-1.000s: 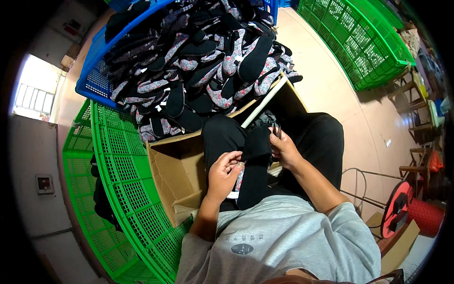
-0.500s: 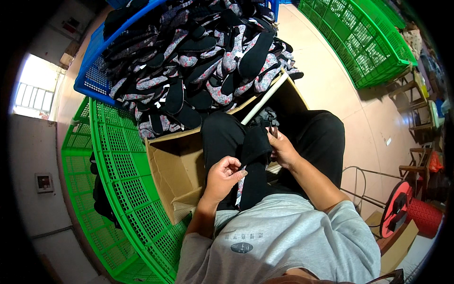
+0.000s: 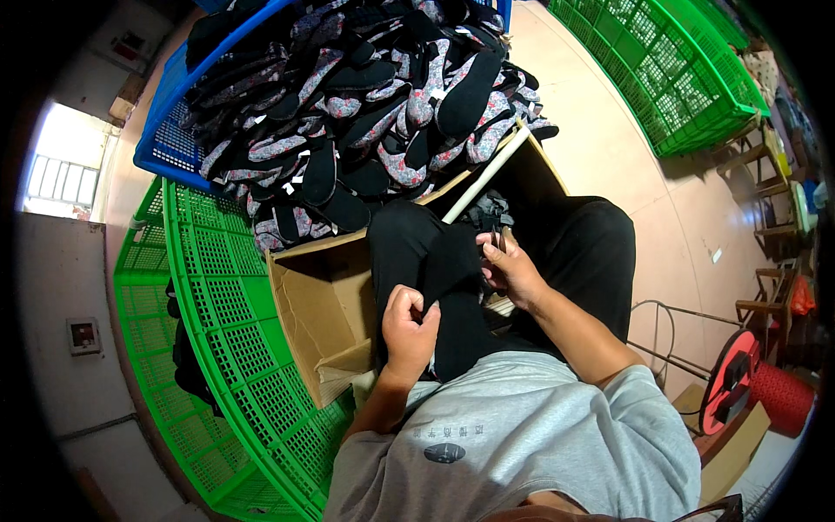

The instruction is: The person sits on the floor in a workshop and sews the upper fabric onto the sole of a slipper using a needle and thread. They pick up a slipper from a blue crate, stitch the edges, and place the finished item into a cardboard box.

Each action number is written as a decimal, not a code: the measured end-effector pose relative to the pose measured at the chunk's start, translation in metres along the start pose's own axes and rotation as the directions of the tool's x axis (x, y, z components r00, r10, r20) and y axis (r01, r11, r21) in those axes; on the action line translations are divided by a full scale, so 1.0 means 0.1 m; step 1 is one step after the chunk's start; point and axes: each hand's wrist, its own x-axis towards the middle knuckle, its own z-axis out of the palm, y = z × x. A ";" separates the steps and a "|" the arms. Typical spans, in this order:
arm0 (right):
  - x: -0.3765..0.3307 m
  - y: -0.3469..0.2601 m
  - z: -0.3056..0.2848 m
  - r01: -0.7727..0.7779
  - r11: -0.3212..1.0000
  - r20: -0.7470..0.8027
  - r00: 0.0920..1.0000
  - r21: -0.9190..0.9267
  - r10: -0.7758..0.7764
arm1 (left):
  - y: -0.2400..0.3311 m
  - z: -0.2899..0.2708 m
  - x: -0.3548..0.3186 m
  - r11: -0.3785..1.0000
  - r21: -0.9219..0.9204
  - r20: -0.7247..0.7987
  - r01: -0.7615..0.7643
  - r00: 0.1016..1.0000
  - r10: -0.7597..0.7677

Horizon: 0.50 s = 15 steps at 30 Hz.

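A black slipper (image 3: 457, 287) lies lengthwise on my lap, its dark sole side facing up. My left hand (image 3: 410, 335) is closed at its left edge, thumb and curled fingers pinching the fabric. On the other side, my right hand (image 3: 515, 271) is closed around small dark thread snips (image 3: 497, 237), whose tips stick up past the fingers. The right fingers are beside the slipper's right edge; whether they touch it I cannot tell. Beyond my knees, a large pile of slippers (image 3: 335, 174) with black soles and flowered grey-pink fabric fills a blue basket (image 3: 165, 143).
An open cardboard box (image 3: 304, 300) stands at my knees, with a white rod (image 3: 487, 172) across it and dark scraps (image 3: 489, 210) inside. Green crates (image 3: 230, 304) stand at the left, another green crate (image 3: 670, 78) at the far right. A red spool (image 3: 778, 400) is at the right.
The slipper has turned so its flowered edge strip is mostly out of sight. My left hand has shifted slightly left; my right hand has moved slightly left with the snips.
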 end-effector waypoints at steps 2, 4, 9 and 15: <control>-0.02 0.07 -0.02 0.013 1.000 0.053 0.999 -0.019 -0.012 | -0.05 -0.02 -0.01 0.999 0.033 -0.047 0.019 0.999 -0.018; -0.05 0.14 0.03 0.052 0.998 0.079 0.996 -0.026 -0.050 | -0.05 -0.04 -0.01 0.995 0.090 -0.093 0.031 0.995 -0.023; -0.06 0.20 0.03 0.057 0.979 0.206 0.978 -0.194 -0.016 | -0.18 -0.02 -0.03 0.995 0.092 -0.166 0.042 0.986 -0.027; 0.00 0.40 0.02 0.087 0.945 0.198 0.980 -0.316 -0.024 | -0.29 -0.04 -0.03 0.994 0.079 -0.198 0.078 0.978 -0.061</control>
